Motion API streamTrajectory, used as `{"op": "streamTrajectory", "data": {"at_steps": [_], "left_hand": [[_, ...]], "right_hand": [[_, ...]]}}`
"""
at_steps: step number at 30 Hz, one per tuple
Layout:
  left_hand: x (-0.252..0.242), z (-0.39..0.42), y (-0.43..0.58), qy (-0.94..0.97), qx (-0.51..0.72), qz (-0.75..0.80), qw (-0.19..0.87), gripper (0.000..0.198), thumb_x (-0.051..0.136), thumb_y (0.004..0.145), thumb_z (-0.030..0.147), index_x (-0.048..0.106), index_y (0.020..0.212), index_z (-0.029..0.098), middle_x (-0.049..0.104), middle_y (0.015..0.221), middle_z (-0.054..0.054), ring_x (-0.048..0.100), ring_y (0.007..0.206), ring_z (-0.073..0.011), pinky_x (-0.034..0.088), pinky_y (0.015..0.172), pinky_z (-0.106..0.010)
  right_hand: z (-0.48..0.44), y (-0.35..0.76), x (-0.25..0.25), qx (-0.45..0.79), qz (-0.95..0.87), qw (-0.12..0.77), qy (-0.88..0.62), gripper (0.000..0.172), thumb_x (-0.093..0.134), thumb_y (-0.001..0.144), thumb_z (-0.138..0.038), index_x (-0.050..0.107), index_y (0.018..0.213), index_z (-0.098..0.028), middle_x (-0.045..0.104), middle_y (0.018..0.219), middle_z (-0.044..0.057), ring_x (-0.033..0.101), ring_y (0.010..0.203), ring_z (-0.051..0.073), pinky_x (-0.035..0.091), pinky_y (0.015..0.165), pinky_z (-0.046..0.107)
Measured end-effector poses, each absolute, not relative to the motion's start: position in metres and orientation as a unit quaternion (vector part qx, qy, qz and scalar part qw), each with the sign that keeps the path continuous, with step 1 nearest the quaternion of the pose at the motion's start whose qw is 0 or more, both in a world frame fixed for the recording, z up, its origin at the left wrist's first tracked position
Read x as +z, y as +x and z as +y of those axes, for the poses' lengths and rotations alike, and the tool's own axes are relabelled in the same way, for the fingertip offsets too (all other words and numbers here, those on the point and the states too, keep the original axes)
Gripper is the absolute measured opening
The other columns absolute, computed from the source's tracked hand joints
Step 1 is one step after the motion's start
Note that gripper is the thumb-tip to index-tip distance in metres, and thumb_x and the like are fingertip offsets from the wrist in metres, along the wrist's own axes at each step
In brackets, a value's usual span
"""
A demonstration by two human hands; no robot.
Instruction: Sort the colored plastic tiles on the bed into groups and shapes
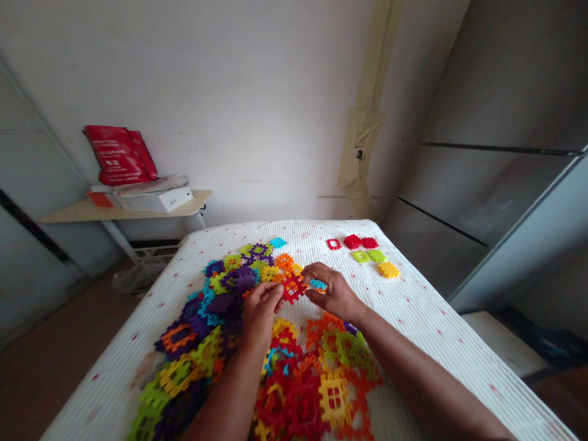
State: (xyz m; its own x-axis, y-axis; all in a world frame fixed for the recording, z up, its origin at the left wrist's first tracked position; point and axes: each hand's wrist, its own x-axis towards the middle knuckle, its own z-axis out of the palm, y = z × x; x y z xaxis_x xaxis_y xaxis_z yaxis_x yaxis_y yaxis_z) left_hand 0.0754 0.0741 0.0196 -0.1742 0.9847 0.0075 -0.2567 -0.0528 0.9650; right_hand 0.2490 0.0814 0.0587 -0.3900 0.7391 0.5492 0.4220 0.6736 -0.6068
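Note:
Over the middle of the bed, my left hand (264, 303) pinches the left edge of a red square interlocking tile (293, 288) with a window grid in it. My right hand (334, 291) is at the tile's right edge, thumb and fingers apart in a curve; whether its fingertips touch the tile I cannot tell. Behind that gap a blue tile (318, 284) shows. Below the hands spreads a loose heap of red, orange, yellow and green tiles, among them a yellow window tile (334, 399). Purple tiles (242, 277) pile up beyond my left hand.
A white quilted cover (413, 331) lies under everything. At the far right sit small groups of red tiles (353, 241), green tiles (376, 255) and a yellow tile (388, 270). A side table (202, 199) holds a red bag (119, 156) and a white box (172, 199). A grey cabinet (441, 202) stands right.

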Motion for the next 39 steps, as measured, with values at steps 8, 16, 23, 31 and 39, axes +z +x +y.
{"op": "streamTrajectory", "data": {"at_steps": [8,16,23,31,39], "left_hand": [[0.02,0.073,0.077,0.394,0.602,0.468,0.513,0.032,0.072,0.061,0.041,0.061,0.076,0.016,0.059,0.058,0.003,0.049,0.049,-0.009,0.035,0.05,-0.021],[0.022,0.072,0.076,0.401,0.594,0.471,0.514,0.027,0.072,0.059,0.037,0.06,0.071,0.016,0.054,0.051,0.005,0.045,0.046,-0.0078,0.032,0.047,-0.02],[0.028,0.07,0.079,0.393,0.609,0.471,0.503,0.027,0.071,0.062,0.038,0.059,0.075,0.017,0.054,0.055,0.005,0.042,0.047,-0.0067,0.031,0.046,-0.02],[0.023,0.071,0.077,0.425,0.602,0.476,0.479,0.026,0.062,0.074,0.042,0.057,0.076,0.017,0.055,0.061,0.003,0.039,0.047,-0.0057,0.029,0.043,-0.018],[0.02,0.073,0.076,0.417,0.601,0.478,0.487,0.027,0.064,0.072,0.041,0.058,0.079,0.016,0.058,0.064,0.001,0.04,0.049,-0.0059,0.029,0.043,-0.017]], "right_hand": [[0.071,0.231,0.047,0.083,-0.814,0.361,-0.447,0.042,0.067,0.073,-0.038,0.052,0.107,-0.019,0.057,0.101,0.009,0.055,0.093,0.021,0.046,0.08,0.034],[0.067,0.218,0.038,0.017,-0.806,0.316,-0.5,0.043,0.066,0.075,-0.036,0.051,0.111,-0.016,0.057,0.097,0.01,0.054,0.091,0.024,0.046,0.081,0.037],[0.072,0.223,0.042,0.036,-0.806,0.299,-0.509,0.047,0.069,0.072,-0.033,0.054,0.114,-0.018,0.06,0.098,0.009,0.057,0.09,0.022,0.045,0.081,0.034],[0.138,0.308,0.051,0.03,-0.686,0.258,-0.68,0.048,0.065,0.075,-0.035,0.057,0.119,-0.017,0.067,0.104,0.008,0.062,0.09,0.019,0.045,0.078,0.027],[0.201,0.384,0.057,-0.008,-0.593,0.172,-0.786,0.038,0.06,0.074,-0.032,0.063,0.11,-0.019,0.068,0.103,0.01,0.061,0.095,0.024,0.043,0.072,0.027]]}}
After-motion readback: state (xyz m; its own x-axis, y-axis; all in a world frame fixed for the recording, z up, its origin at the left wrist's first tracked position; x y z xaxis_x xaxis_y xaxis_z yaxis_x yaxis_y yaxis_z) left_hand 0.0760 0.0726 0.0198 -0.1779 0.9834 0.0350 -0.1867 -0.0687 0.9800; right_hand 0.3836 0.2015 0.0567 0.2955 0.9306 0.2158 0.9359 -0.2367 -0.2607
